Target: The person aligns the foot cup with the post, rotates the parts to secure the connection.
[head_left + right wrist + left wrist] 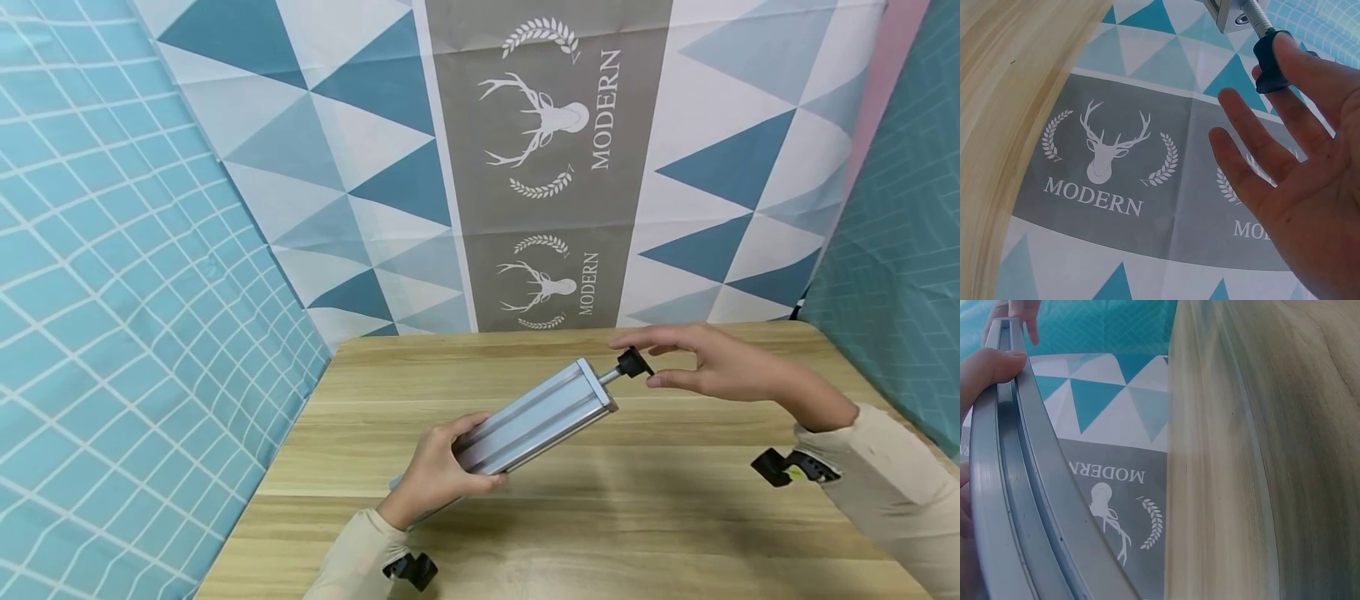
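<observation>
A long silver aluminium profile with lengthwise grooves is held tilted over the table, its far end up to the right. My left hand grips it near its lower end; in the left wrist view the thumb presses along the grooved face. From the profile's upper end sticks a threaded rod carrying a black levelling foot. Thumb and index finger of my right hand pinch this foot, while the other fingers spread away from it, as the right wrist view shows.
Below the hands lies a wooden table. A patterned cloth with deer heads hangs behind its back edge. Blue gridded cloth stands along the left side and teal cloth along the right.
</observation>
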Demonstrator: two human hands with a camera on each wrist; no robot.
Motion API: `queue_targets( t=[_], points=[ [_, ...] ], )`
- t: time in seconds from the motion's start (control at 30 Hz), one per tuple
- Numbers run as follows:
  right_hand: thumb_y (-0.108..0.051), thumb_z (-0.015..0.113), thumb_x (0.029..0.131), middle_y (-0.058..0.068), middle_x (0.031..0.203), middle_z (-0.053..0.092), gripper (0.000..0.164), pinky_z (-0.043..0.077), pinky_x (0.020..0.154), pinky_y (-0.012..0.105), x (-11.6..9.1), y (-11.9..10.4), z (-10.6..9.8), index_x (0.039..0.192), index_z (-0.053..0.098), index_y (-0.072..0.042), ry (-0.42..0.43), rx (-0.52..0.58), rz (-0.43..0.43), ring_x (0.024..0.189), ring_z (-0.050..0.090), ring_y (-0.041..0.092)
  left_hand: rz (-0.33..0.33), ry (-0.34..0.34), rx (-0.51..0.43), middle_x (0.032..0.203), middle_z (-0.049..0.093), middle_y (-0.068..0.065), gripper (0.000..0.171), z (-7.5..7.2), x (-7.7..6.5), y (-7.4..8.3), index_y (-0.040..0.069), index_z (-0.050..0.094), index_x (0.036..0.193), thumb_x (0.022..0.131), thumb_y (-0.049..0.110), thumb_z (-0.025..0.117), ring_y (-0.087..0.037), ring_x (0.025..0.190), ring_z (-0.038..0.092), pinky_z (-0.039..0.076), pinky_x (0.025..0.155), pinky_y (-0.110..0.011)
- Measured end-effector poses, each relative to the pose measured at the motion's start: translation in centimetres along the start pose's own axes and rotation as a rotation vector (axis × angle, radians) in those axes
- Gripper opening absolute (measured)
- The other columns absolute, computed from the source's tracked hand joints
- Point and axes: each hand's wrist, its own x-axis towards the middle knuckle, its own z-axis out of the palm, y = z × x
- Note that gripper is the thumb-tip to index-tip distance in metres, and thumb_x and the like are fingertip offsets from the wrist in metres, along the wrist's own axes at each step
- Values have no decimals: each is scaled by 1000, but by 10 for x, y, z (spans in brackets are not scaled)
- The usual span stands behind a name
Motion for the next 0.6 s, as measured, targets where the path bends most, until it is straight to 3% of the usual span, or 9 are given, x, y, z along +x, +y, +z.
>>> queue_targets(
  t=[0.13, 0.3, 0.43, 0.6],
  points=[
    [-12, 65, 91, 0, 121, 65, 48, 52, 82, 30, 1, -2, 1, 137, 52, -14, -4, 33, 89, 106, 62, 8, -13, -1, -4, 109, 69, -2, 68, 0, 0, 0, 16, 62, 125, 65, 30, 88, -11, 87, 65, 52, 72, -26],
    [-17, 55, 98, -1, 106, 69, 28, 53, 77, 32, 3, -4, 2, 123, 63, -7, 5, 41, 220, 92, 66, 10, -11, 7, -7, 109, 69, -2, 68, 1, 1, 1, 16, 62, 126, 64, 30, 88, -11, 87, 65, 52, 72, -27],
    [-19, 54, 99, -2, 105, 69, 25, 53, 78, 34, 4, -5, 1, 117, 66, -8, 5, 30, 244, 91, 67, 11, 17, 25, 7, 108, 69, -2, 67, 3, 2, -1, 15, 63, 124, 63, 25, 88, -11, 86, 65, 52, 71, -27],
    [-15, 53, 99, 2, 112, 68, 32, 53, 78, 31, 2, -5, 2, 129, 58, -7, 16, 79, 223, 96, 66, 11, 36, 42, -2, 109, 68, -2, 66, 4, 1, -4, 16, 62, 125, 65, 22, 88, -11, 86, 65, 52, 71, -28]
  ],
)
